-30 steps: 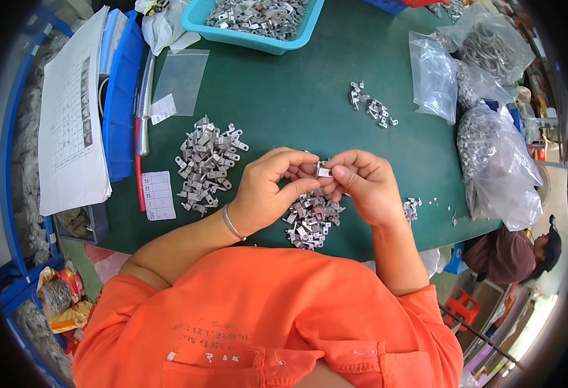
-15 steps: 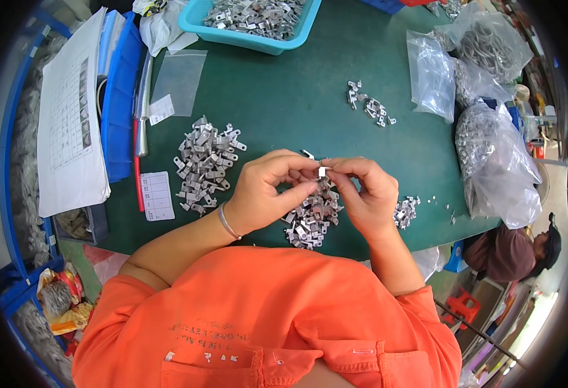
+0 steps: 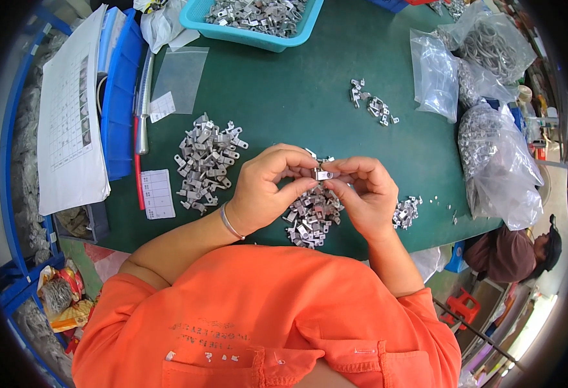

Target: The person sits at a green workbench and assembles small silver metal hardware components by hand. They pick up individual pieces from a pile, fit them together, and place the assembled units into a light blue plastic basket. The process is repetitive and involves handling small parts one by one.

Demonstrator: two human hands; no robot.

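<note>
Between the fingertips of both hands I hold one small bent metal bracket [image 3: 323, 175], with a round hole showing in its bright face. My left hand [image 3: 264, 187] pinches it from the left, a bangle round the wrist. From the other side my right hand [image 3: 363, 194] grips it with thumb and forefinger. Right below the hands lies a pile of similar metal brackets [image 3: 311, 223], partly hidden by my fingers. A larger bracket pile [image 3: 208, 161] lies to the left, and a small heap of metal pieces [image 3: 405, 212] is beside my right wrist.
A turquoise basket [image 3: 277, 44] full of metal parts stands at the far side. Loose brackets [image 3: 379, 111] lie at the back right. Clear plastic bags [image 3: 497, 161] of parts line the right edge. Paper sheets [image 3: 71, 123] and a blue bin [image 3: 117, 97] stand left. A person [image 3: 510, 253] is at far right.
The bracket has been turned between my fingertips, so its face with the hole now shows. Both hands stay in nearly the same place.
</note>
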